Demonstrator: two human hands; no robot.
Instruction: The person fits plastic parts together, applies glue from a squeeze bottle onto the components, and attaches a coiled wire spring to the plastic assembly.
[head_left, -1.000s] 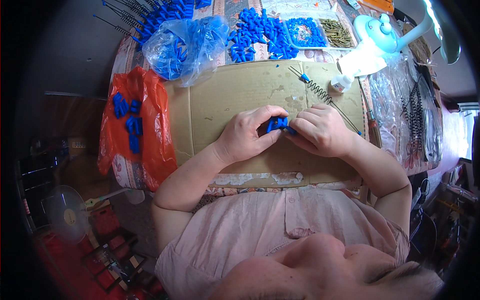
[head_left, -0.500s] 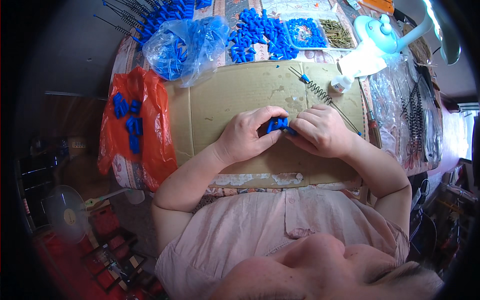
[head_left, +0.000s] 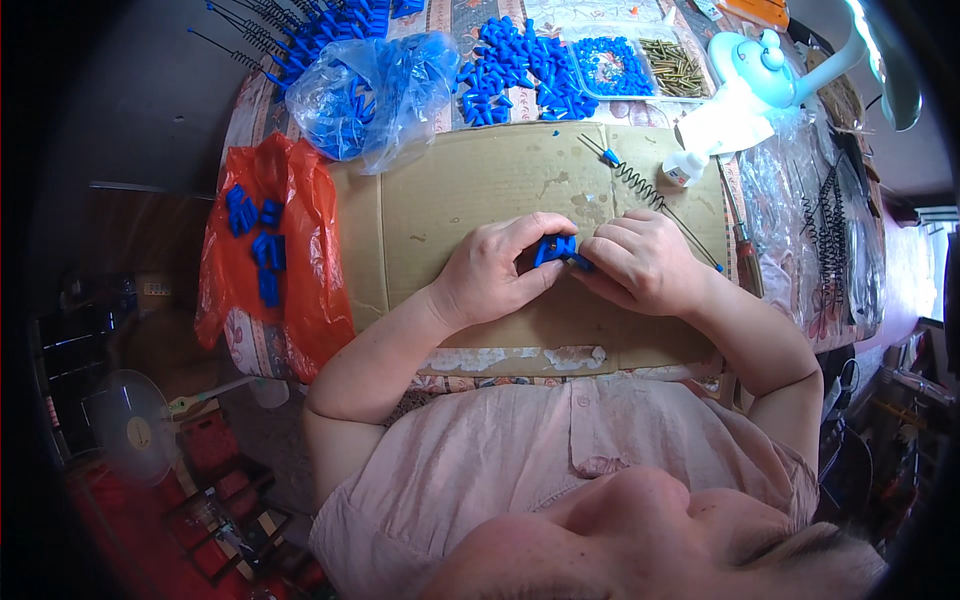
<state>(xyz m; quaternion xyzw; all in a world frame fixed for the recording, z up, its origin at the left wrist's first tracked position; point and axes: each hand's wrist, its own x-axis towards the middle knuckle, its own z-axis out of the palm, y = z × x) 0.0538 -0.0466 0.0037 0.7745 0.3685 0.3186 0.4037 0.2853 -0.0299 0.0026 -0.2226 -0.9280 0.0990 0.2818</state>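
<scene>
Over the cardboard, my left hand grips a small blue plastic part between thumb and curled fingers. My right hand is closed at the right end of this part, its fingertips pressed around a blue bit there. Whether that bit is a separate piece, I cannot tell; the fingers cover it. Beyond my right hand lies a black coil spring on a thin rod, with a blue cone near its far end and a small blue tip at its near end. A small white bottle stands beside it.
A red plastic bag with several blue parts lies left. At the back are a clear bag, a pile of blue cones and a tray of blue beads and brass-coloured pins. A lamp and screwdriver are right.
</scene>
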